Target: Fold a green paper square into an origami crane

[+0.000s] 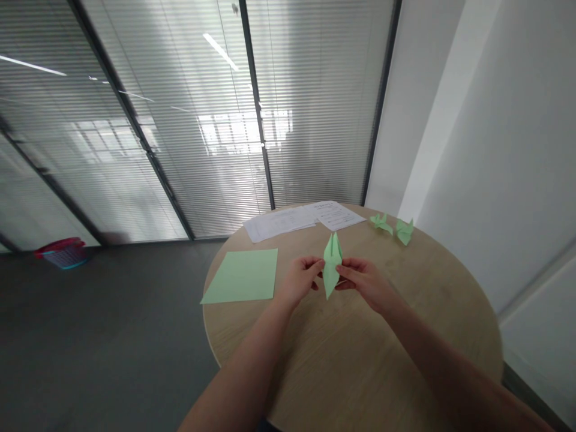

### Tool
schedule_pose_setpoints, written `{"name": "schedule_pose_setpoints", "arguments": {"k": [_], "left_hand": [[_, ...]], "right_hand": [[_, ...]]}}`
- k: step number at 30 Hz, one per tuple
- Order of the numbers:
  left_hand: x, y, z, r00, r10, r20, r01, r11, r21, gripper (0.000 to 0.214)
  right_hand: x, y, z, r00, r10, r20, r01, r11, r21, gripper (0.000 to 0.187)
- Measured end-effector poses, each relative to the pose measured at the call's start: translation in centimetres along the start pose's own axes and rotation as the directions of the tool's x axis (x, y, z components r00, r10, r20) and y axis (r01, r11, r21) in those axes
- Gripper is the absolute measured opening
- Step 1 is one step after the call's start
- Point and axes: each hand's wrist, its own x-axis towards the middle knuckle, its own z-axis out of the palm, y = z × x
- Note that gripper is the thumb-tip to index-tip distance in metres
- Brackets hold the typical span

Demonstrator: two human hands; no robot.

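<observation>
A piece of folded green origami paper [332,264] is held upright over the table, long and diamond-shaped, with a slit between two points at its top. My left hand [303,279] pinches its left edge between thumb and fingers. On the opposite edge, my right hand [362,280] grips it the same way, the thumb lying on the near face. Fingertips behind the paper are partly hidden. To the left of my hands lies a flat green paper sheet [243,276]. Two folded green paper figures, one [381,224] beside the other [404,231], rest near the far right edge.
White printed sheets [283,223] lie along the far side of the round wooden table [360,360]. Behind it stands a glass partition with blinds [315,120], and a white wall [517,150] is close on the right. A red and blue basket [65,255] sits on the floor at left.
</observation>
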Motion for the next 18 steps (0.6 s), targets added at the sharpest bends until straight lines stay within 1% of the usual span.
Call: {"name": "schedule_pose_setpoints", "arguments": {"k": [2,3,5,7,8,10,13,15,16,18], "left_hand": [[0.1,-0.1,0.1,0.999,0.028,-0.037,-0.027,0.999,0.036,0.027],[0.1,-0.1,0.1,0.996,0.06,-0.072,-0.055,0.997,0.06,0.023],[0.1,0.0,0.2,0.975,0.158,-0.156,-0.137,0.981,0.14,0.013],[-0.1,0.1,0.2,0.951,0.25,-0.184,-0.207,0.953,0.223,0.007],[-0.1,0.2,0.2,0.95,0.264,-0.169,-0.22,0.946,0.239,0.007],[-0.1,0.1,0.3,0.97,0.22,-0.103,-0.194,0.958,0.212,0.014],[0.0,0.0,0.5,0.99,0.139,-0.009,-0.137,0.983,0.119,0.024],[0.0,0.0,0.5,0.992,0.124,0.038,-0.125,0.991,0.046,0.027],[0.0,0.0,0.5,0.991,0.123,0.053,-0.123,0.992,0.008,0.029],[-0.1,0.1,0.4,0.989,0.125,0.085,-0.12,0.991,-0.063,0.032]], "right_hand": [[0.1,0.2,0.0,1.0,-0.027,-0.004,0.027,0.999,-0.046,0.041],[0.2,0.3,-0.1,0.999,-0.048,-0.015,0.047,0.996,-0.077,0.041],[0.4,0.7,0.0,0.995,-0.094,-0.043,0.086,0.985,-0.149,0.039],[0.5,1.2,0.0,0.988,-0.143,-0.059,0.126,0.965,-0.231,0.036],[0.5,1.4,0.0,0.984,-0.167,-0.056,0.145,0.951,-0.274,0.033],[0.5,1.7,0.0,0.976,-0.215,-0.039,0.188,0.915,-0.358,0.029],[0.3,1.7,0.0,0.964,-0.263,-0.041,0.217,0.863,-0.456,0.026],[0.2,1.5,-0.1,0.957,-0.288,-0.048,0.224,0.829,-0.513,0.025],[0.1,1.3,-0.2,0.948,-0.315,-0.046,0.24,0.804,-0.544,0.023],[0.1,1.1,-0.2,0.915,-0.401,-0.036,0.3,0.739,-0.603,0.02]]}}
